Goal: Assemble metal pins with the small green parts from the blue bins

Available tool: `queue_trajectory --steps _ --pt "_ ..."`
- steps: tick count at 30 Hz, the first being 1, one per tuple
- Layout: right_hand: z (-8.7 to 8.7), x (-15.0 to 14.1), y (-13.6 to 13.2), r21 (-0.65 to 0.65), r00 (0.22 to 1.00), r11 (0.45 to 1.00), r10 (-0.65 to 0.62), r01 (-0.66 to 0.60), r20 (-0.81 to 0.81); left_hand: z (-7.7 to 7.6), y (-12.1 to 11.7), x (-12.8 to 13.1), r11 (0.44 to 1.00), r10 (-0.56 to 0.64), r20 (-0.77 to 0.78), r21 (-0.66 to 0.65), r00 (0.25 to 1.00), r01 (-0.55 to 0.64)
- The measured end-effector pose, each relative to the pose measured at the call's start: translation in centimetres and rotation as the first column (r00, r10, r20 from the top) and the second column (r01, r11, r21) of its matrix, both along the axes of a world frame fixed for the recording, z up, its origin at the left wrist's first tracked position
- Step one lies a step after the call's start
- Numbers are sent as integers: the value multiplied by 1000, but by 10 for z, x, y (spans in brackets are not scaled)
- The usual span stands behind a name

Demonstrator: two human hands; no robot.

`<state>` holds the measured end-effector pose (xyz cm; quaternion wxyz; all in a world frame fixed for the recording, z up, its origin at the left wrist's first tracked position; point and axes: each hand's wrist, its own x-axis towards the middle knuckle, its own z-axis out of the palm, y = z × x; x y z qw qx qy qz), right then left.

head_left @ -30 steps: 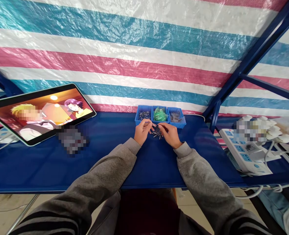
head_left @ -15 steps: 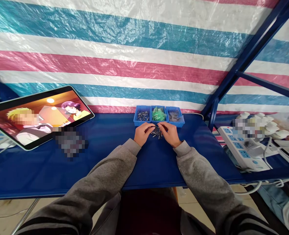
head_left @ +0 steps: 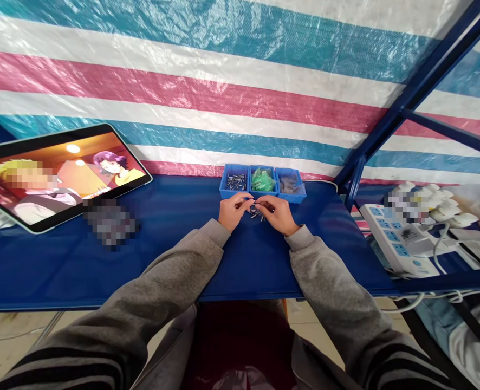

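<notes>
On the left, a tablet (head_left: 118,170) stands tilted on the blue table (head_left: 175,216), its screen showing a cartoon. Just beside it, toward the person, lies a dark thing (head_left: 110,223), which is blurred. Near the middle, the person's left hand (head_left: 232,211) is in front of the left blue box (head_left: 226,193), which contains metal pins (head_left: 235,182). Its thumb and forefinger are bent toward each other; whether they clamp a pin, one cannot tell. Under and between both hands, a small heap of pins (head_left: 255,213) lies on the table. Behind it is the middle box, with green pieces (head_left: 263,180). The right hand (head_left: 279,214) has its fingers curled toward the left fingertips, very near them; its grip also cannot be told. Behind this hand, the right box (head_left: 292,198) holds greyish pieces. Farther right lies a white power strip (head_left: 391,250).
</notes>
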<state>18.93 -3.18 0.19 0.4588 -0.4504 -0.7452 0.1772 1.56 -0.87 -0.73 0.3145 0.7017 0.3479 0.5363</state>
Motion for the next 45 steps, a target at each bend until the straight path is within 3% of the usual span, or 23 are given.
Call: queue_trajectory --steps 8,14,19,25,29,33,36,45 --pt "5 0 -3 0 999 999 -32 32 26 3 -1 0 995 -25 116 -90 993 35" --pt "3 -1 -3 -10 999 999 -44 45 15 3 0 4 953 -97 268 -252 959 167" --pt "5 -3 -4 16 998 999 -47 47 30 0 4 5 941 -104 321 -275 941 198" --pt "6 -2 -4 27 995 996 -92 90 40 1 6 -2 980 -117 159 -142 980 140" --pt "5 -1 -3 37 995 994 -102 101 24 1 7 -8 995 -94 -34 -23 995 93" --pt "5 -1 -2 54 995 994 -96 95 26 -3 12 -12 983 32 -281 184 959 21" --pt "5 -1 -2 50 995 995 -94 92 41 -7 13 -13 975 71 -395 220 916 19" --pt "5 0 -2 82 996 994 -81 77 39 -1 3 -9 936 54 -345 345 937 73"
